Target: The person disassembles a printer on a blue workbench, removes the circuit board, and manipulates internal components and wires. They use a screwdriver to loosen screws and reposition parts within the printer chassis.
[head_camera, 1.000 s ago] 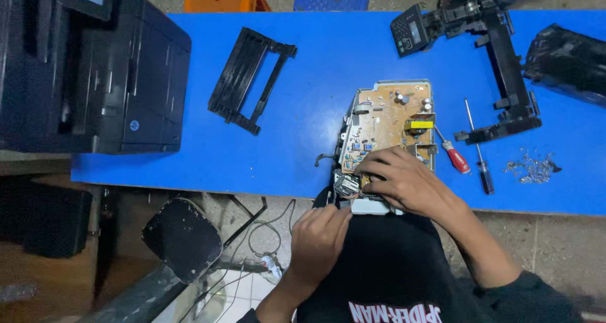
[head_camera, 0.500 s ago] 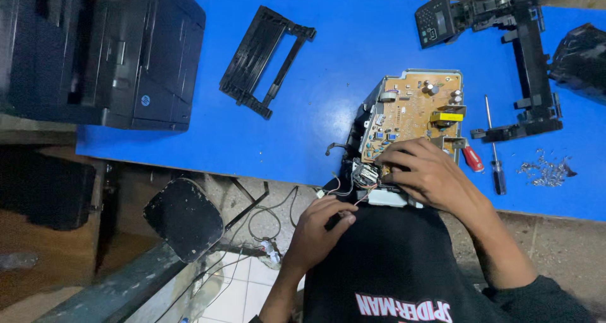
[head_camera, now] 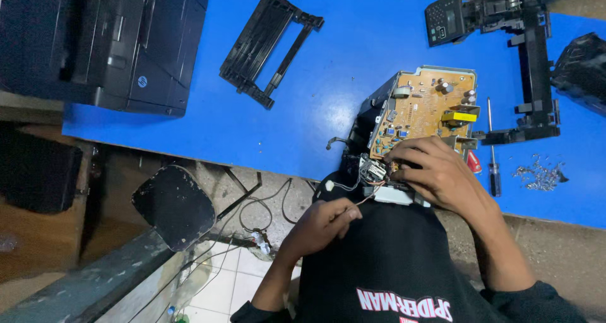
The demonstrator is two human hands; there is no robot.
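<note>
Far left on the blue surface (head_camera: 303, 95) I see a black printer (head_camera: 104, 42) standing clear of my work, and next to it a black plastic frame piece (head_camera: 268, 48) lying flat, well apart from my hands. Coming toward the middle, my left hand (head_camera: 322, 225) sits off the near edge of the surface, its fingers (head_camera: 344, 214) pinched shut on a thin wire (head_camera: 366, 198) that runs up to the connector cluster at the near corner of the circuit board assembly (head_camera: 426, 108). That assembly rests on the surface at its near edge, component side up, tan board in a dark metal housing. I judge the step in hand to be working this wire at its plug, so I want the pull kept gentle and in line with the connector, never sideways, and taken as close to the plug as I can reach. My right hand (head_camera: 442, 174) lies on the near end of the board, fingers curled down and pressing on it; I cannot tell whether they grip a part or only steady it. That bracing matters: the assembly overhangs the edge and could tip toward my lap. To the right lie a red-handled screwdriver (head_camera: 473, 163), a slim dark screwdriver (head_camera: 492, 149), a small heap of screws (head_camera: 536, 173) and a long black bracket with a keypad panel (head_camera: 499, 20).
</note>
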